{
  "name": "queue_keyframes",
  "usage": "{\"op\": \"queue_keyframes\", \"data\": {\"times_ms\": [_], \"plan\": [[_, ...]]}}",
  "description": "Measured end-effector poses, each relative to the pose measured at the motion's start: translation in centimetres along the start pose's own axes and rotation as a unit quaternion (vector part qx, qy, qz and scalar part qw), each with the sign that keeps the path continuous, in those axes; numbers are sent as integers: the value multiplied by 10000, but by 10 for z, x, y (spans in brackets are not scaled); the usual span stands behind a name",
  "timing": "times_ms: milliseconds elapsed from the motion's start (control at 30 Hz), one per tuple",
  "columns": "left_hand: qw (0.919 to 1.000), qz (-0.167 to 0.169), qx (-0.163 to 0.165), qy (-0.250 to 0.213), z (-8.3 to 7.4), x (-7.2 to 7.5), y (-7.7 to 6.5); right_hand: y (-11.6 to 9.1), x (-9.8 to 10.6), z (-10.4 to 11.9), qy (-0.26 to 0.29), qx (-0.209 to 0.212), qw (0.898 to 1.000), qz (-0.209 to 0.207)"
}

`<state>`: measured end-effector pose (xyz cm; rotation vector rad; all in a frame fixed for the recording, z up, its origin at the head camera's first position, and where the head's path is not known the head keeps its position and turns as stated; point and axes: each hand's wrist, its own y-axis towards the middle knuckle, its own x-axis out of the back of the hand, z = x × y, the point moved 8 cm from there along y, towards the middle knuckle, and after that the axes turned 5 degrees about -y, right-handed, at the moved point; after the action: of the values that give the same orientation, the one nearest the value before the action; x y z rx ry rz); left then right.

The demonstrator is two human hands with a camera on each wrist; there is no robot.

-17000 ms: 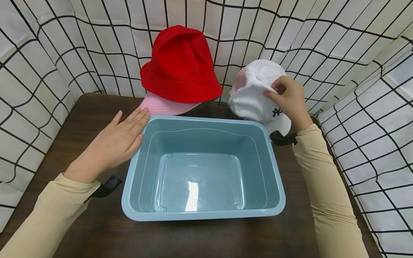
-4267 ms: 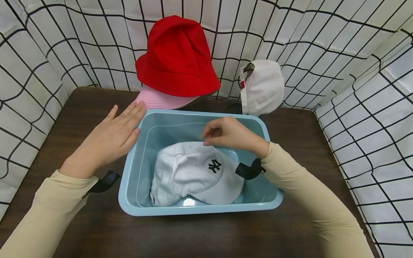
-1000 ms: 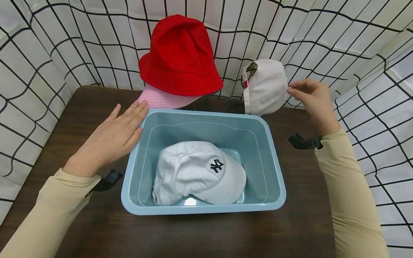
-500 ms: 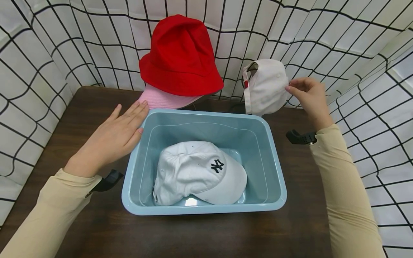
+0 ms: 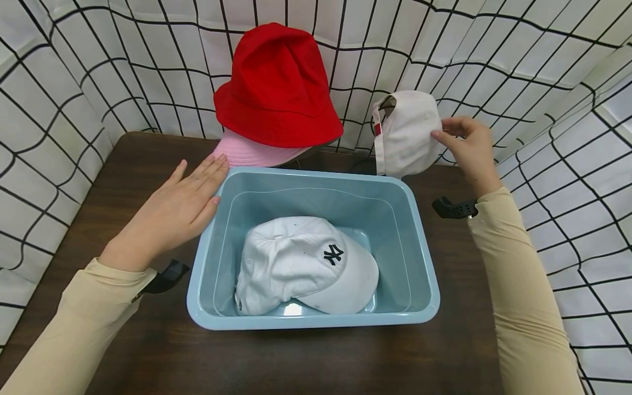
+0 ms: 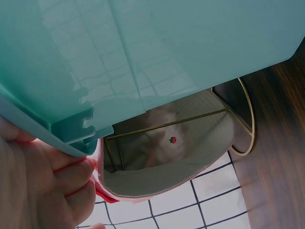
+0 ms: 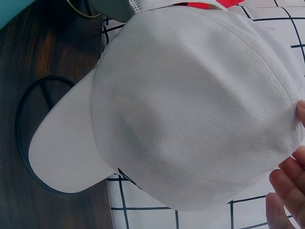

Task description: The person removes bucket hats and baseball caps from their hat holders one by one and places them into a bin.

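My left hand lies with straight fingers at the left back corner of the blue plastic tub. Its fingertips overlap the brim of a pink hat; in the left wrist view the fingers are at the tub's rim. Inside the tub rests a white baseball cap with a black logo, brim to the right. Behind the tub's right corner, an off-white baseball cap sits on a dark stand. My right hand has thumb and fingertips at this cap's right side, spread apart around its edge.
A red bucket hat stands at the back above the pink hat. A gold wire stand shows under the pink hat. White grid-patterned cloth walls the brown table at the back and sides.
Compared with the earliest frame, the logo cap has gone from behind the tub into it, revealing the off-white cap. Lately my right hand has moved left onto that cap's edge; my left hand stays put.
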<state>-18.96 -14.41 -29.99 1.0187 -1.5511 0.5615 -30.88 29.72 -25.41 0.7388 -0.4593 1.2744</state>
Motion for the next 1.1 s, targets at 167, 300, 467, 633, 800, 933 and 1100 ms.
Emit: {"op": "queue_keyframes", "data": {"times_ms": [167, 300, 467, 633, 800, 933, 1100], "plan": [[10000, -7, -21, 5, 0, -1, 0, 0, -2, 0, -74, -58, 10000, -26], [10000, -1, -24, 5, 0, -1, 0, 0, -4, 1, -160, -100, 9998, -78], [10000, 12, -34, 8, 0, -1, 0, 0, -3, 0, -148, -96, 9995, -266], [10000, 1, -32, 18, 0, -1, 0, 2, -2, 0, -142, -69, 9991, -387], [10000, 8, -8, 12, 0, 0, 0, 3, -2, 0, -270, -4, 9985, -475], [10000, 15, -14, -2, 0, 0, 0, 2, -2, 2, -343, 80, 9976, -590], [10000, -12, -61, -1, 0, -1, 0, 2, -1, 3, -379, 151, 9960, -798]]}}
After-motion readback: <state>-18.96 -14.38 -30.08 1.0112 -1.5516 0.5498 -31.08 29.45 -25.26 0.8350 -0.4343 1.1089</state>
